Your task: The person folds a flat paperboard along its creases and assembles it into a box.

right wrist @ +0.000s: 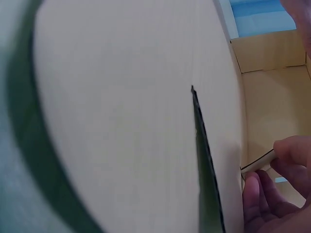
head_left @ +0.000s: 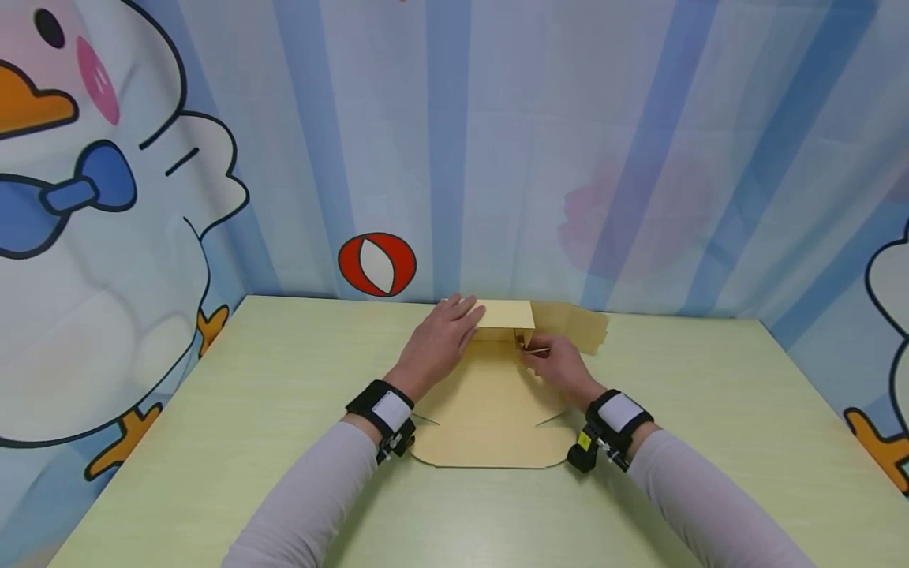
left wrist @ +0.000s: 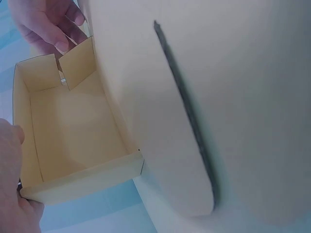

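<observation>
A partly folded cardboard box (head_left: pixel 490 386) has its boxed end raised at the back and a wide curved flap flat on the table toward me. My left hand (head_left: pixel 443 331) rests over the top left of the raised end, fingers lying along its top panel (head_left: pixel 507 314). At the right side of that end, my right hand (head_left: pixel 557 364) pinches a small cardboard flap (right wrist: pixel 258 162) between thumb and fingers. In the left wrist view the box interior (left wrist: pixel 77 126) faces the camera, and a side flap (left wrist: pixel 77 63) leans inward by the right hand.
Another cardboard panel (head_left: pixel 578 325) sticks out to the right behind the right hand. The pale table (head_left: pixel 710 442) ends at a printed curtain (head_left: pixel 511 142). Slits (left wrist: pixel 187 114) cut into the flat cardboard near both wrists.
</observation>
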Action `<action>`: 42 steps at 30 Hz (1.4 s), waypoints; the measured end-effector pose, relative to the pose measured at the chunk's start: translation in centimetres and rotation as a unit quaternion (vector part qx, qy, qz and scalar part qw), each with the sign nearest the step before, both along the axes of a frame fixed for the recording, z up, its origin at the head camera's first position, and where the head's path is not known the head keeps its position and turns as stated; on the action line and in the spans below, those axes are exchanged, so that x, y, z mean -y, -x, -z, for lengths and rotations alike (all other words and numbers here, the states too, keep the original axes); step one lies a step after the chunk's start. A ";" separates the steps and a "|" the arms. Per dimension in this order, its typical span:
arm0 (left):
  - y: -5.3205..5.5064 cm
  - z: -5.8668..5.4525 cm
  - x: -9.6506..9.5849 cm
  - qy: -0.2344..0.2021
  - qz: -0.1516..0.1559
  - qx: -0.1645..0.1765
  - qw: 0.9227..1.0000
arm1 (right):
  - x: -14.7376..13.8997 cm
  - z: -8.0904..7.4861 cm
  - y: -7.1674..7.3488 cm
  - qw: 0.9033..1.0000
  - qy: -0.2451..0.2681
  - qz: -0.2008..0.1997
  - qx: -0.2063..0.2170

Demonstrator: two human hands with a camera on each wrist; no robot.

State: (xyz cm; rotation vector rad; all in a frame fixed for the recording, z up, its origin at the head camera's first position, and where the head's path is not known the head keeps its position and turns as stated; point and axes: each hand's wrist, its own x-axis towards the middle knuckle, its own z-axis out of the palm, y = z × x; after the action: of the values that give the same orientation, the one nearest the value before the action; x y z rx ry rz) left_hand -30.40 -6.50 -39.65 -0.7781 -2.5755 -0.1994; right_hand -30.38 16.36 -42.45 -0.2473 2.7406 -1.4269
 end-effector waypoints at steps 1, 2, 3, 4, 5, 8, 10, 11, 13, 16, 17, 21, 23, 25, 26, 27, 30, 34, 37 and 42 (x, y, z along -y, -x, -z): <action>0.0 0.0 0.0 0.001 -0.001 0.000 1.000 | 0.0 0.0 0.0 1.000 0.001 -0.003 -0.002; 0.0 0.0 0.0 0.002 -0.001 -0.001 1.000 | 0.1 0.0 0.0 1.000 0.001 -0.004 -0.004; 0.0 0.0 0.0 0.002 -0.001 -0.001 1.000 | 0.1 0.0 0.0 1.000 0.001 -0.006 -0.005; 0.0 0.0 0.0 0.003 -0.001 -0.002 1.000 | 0.1 0.0 0.1 1.000 0.000 -0.007 -0.006; 0.0 0.0 0.0 0.003 -0.001 -0.003 1.000 | 0.2 0.0 0.1 1.000 -0.002 -0.009 -0.008; 0.1 -0.1 0.0 0.001 0.003 -0.004 1.000 | 0.3 0.1 0.3 1.000 -0.011 -0.009 -0.014; 0.1 -0.1 0.0 -0.001 0.004 -0.004 1.000 | 0.3 0.1 0.4 0.999 -0.028 -0.021 -0.030; 0.1 -0.2 0.0 -0.001 0.004 -0.004 1.000 | 0.4 0.1 0.4 0.998 -0.038 -0.028 -0.039; 0.1 -0.2 0.0 -0.002 0.004 -0.002 1.000 | 0.5 0.1 0.5 0.995 -0.061 -0.043 -0.063; 0.0 -0.3 0.1 -0.004 0.003 -0.001 1.000 | 0.5 0.1 0.6 0.988 -0.098 -0.065 -0.103; 0.0 -0.3 0.1 -0.005 0.003 0.000 1.000 | 0.5 0.1 0.6 0.986 -0.106 -0.068 -0.112; 0.0 -0.3 0.1 -0.004 0.002 0.001 1.000 | 0.6 0.2 0.6 0.978 -0.132 -0.077 -0.138; 0.0 -0.2 0.1 -0.001 0.000 0.001 1.000 | 0.6 0.2 0.7 0.977 -0.139 -0.080 -0.141; 0.0 -0.2 0.1 0.005 -0.001 -0.001 1.000 | 0.7 0.3 0.8 0.976 -0.144 -0.083 -0.143; 0.0 -0.1 0.1 0.006 -0.002 -0.001 1.000 | 0.7 0.3 0.9 0.975 -0.147 -0.085 -0.143; 0.1 -0.1 0.1 0.007 -0.002 -0.002 1.000 | 0.7 0.3 0.9 0.975 -0.150 -0.085 -0.142; 0.1 -0.1 0.1 0.007 -0.001 -0.004 1.000 | 0.7 0.4 1.0 0.973 -0.162 -0.091 -0.140; 0.1 0.0 0.0 0.005 0.000 -0.004 1.000 | 0.6 0.6 1.2 0.968 -0.179 -0.107 -0.142; 0.0 0.0 0.0 0.005 0.000 -0.002 1.000 | 0.5 0.6 1.4 0.960 -0.198 -0.125 -0.155; 0.1 0.1 0.0 0.004 -0.002 -0.002 1.000 | 0.4 0.3 1.6 0.944 -0.228 -0.164 -0.171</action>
State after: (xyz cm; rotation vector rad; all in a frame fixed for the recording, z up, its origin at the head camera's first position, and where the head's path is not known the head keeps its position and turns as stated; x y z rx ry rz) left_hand -30.51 -6.49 -39.75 -0.7762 -2.5755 -0.1864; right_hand -31.99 15.92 -42.73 -0.9466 2.9961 -0.6951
